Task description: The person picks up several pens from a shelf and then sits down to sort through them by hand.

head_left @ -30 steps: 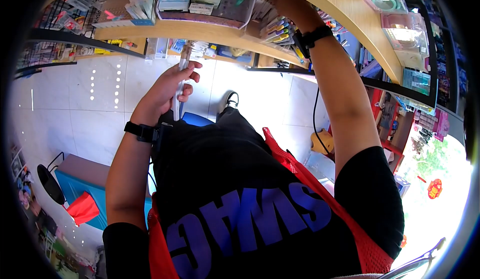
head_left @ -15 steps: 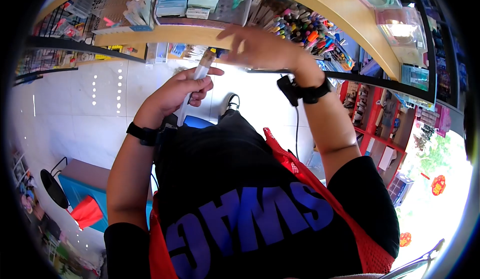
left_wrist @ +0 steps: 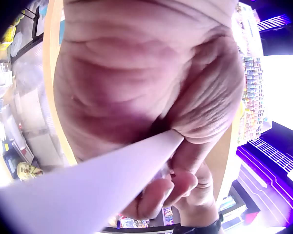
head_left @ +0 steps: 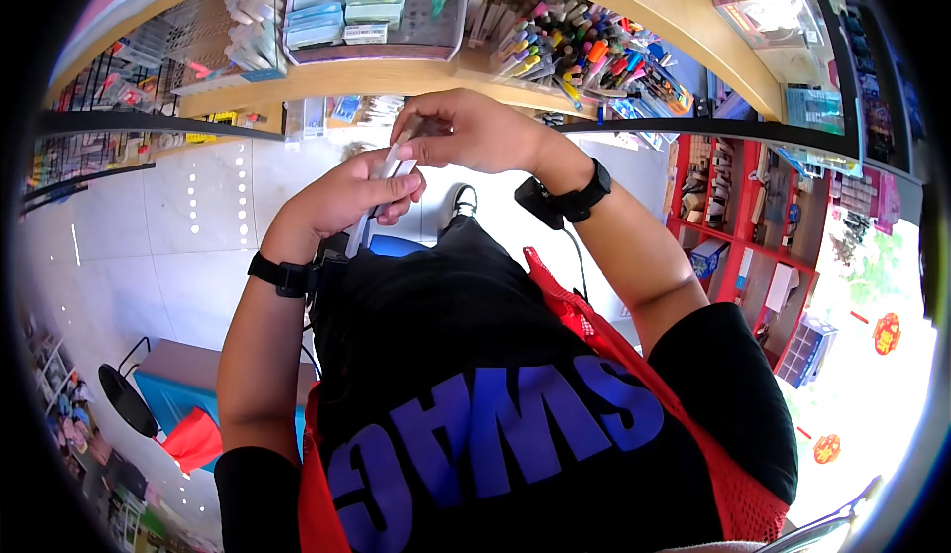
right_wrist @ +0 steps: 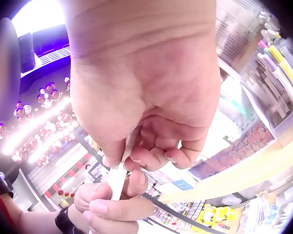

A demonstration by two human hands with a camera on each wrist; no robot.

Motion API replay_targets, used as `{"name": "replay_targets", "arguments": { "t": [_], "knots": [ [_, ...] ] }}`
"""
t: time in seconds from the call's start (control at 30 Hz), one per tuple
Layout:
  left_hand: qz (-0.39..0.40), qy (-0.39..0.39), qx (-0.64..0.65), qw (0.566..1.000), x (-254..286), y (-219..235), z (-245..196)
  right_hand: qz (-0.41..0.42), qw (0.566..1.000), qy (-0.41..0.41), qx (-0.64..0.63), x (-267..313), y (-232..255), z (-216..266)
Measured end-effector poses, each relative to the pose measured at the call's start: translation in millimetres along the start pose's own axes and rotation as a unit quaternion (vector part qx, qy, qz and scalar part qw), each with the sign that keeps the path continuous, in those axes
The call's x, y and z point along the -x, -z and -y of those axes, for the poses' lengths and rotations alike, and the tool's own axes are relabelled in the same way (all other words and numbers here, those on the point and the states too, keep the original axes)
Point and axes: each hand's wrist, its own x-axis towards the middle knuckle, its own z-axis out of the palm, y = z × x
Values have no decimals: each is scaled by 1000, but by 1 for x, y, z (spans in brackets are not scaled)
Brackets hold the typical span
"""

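Note:
In the head view, my left hand (head_left: 347, 196) grips a long, slim, whitish holder (head_left: 357, 240), which slants up toward the shelf. My right hand (head_left: 475, 135) is at its upper end, thumb and fingers pinching there. The right wrist view shows the right hand (right_wrist: 146, 92) above the left hand (right_wrist: 117, 212), with the white holder (right_wrist: 118, 181) between them and a thin greyish part running up into the right fingers. In the left wrist view the flat white holder (left_wrist: 88, 183) crosses below the palm; its contents cannot be told.
Many coloured pens (head_left: 594, 53) fill a shelf compartment ahead, beside a clear tray (head_left: 371, 55) of small boxes. The wooden shelf edge (head_left: 495, 85) runs just beyond my hands. A red rack (head_left: 738, 201) stands at the right, a blue-sided box (head_left: 168, 394) at lower left.
My right hand has come out of the pen compartment, back and to the left, and now pinches the holder's upper end. My left hand has stayed nearly in place, gripping it.

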Motion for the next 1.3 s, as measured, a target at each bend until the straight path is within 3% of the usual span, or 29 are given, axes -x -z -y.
{"name": "replay_targets", "arguments": {
  "t": [0.07,0.17,0.3,0.4,0.43,0.47,0.5,0.53,0.67,0.73,0.77,0.93,0.97,1.13,1.3],
  "knots": [
    [-2,4,-13,1000,4,-7,-5,9,1000,-27,-3,2,4,1],
    [-13,17,-28,999,8,-10,-7,-54,977,74,192,10,24,14],
    [-50,29,-40,998,23,-7,-7,-166,963,31,212,25,84,28],
    [-87,38,-60,994,33,-1,2,-265,897,182,304,17,145,4],
    [-100,39,-62,992,37,0,5,-269,896,182,302,17,146,9],
    [-99,42,-69,992,39,0,5,-304,777,244,495,15,149,18],
    [-115,38,-61,991,42,-1,7,-322,615,286,660,16,148,29],
    [-134,33,-53,989,46,-2,8,-325,673,274,605,16,145,43],
    [-165,21,-50,985,61,-2,17,-337,680,281,587,-9,168,-2],
    [-178,14,-51,983,67,-4,21,-325,767,199,516,-19,169,-9],
    [-187,7,-47,981,69,-5,24,-326,767,202,515,-25,172,-17],
    [-215,-16,-23,976,78,-10,36,-272,564,252,738,-62,195,-52],
    [-218,-18,-26,975,80,-11,37,-275,563,256,737,-66,197,-55],
    [-242,-38,-7,970,88,-13,47,-223,677,57,699,-78,198,-50],
    [-253,-43,25,966,95,-13,56,-147,732,50,663,-70,200,-43]
  ]
}}
